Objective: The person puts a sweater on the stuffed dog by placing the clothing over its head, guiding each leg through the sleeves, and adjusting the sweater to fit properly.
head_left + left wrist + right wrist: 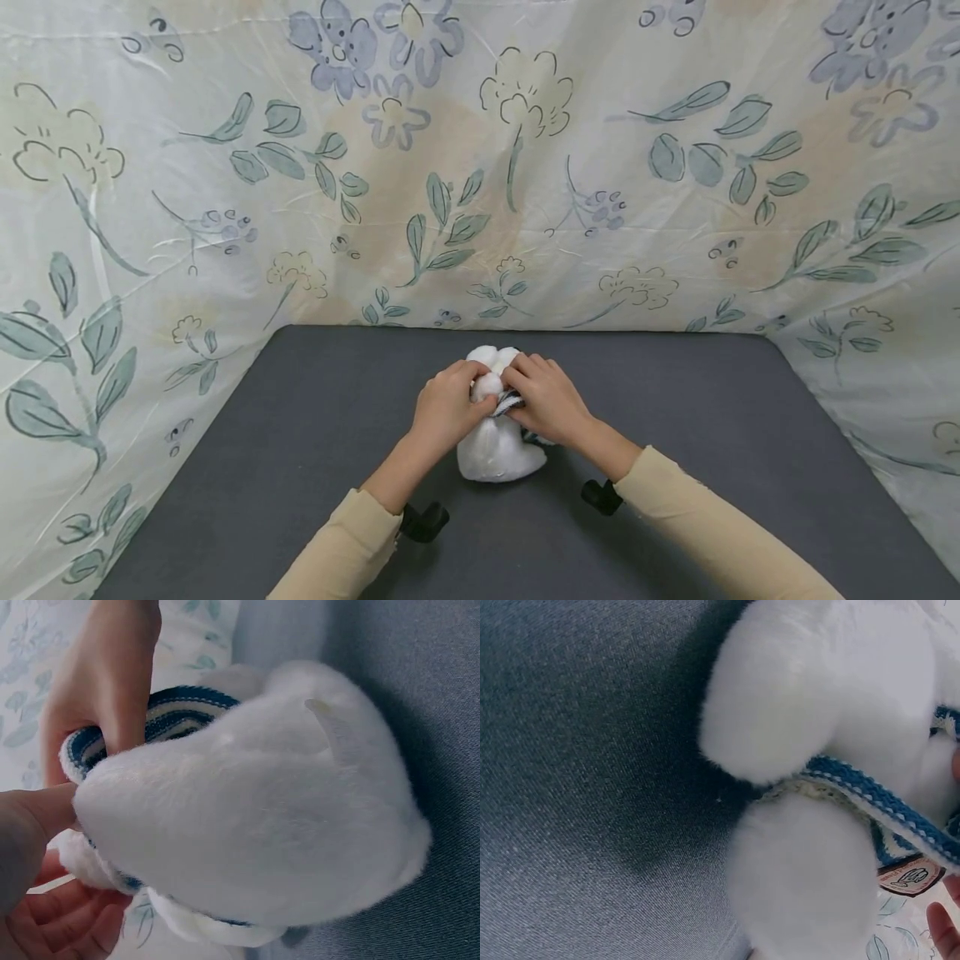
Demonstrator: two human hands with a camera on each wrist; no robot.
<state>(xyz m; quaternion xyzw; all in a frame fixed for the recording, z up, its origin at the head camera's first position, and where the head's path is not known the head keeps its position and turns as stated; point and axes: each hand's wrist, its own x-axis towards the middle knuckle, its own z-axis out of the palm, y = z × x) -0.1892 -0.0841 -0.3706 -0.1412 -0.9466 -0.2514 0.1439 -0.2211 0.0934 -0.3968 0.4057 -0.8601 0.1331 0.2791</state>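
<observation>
A white plush toy point(498, 450) sits on the dark table between both hands, its back towards me. Blue-and-white striped knit fabric point(184, 712) wraps its upper part. My left hand point(448, 408) holds the toy's upper left side, with the thumb on its back and the fingers point(71, 919) curled round the far side. My right hand point(547, 400) grips the striped knit fabric on the other side. In the right wrist view a strip of the knit point(885, 802) runs between white furry parts, beside a label point(911, 876). The toy's front is hidden in the head view.
The dark grey table point(300, 442) extends around the toy. A floral-patterned cloth point(480, 192) hangs behind it and along both sides. Black wrist-worn devices point(425, 522) show below each forearm. A small white tag point(334, 731) is on the toy's back.
</observation>
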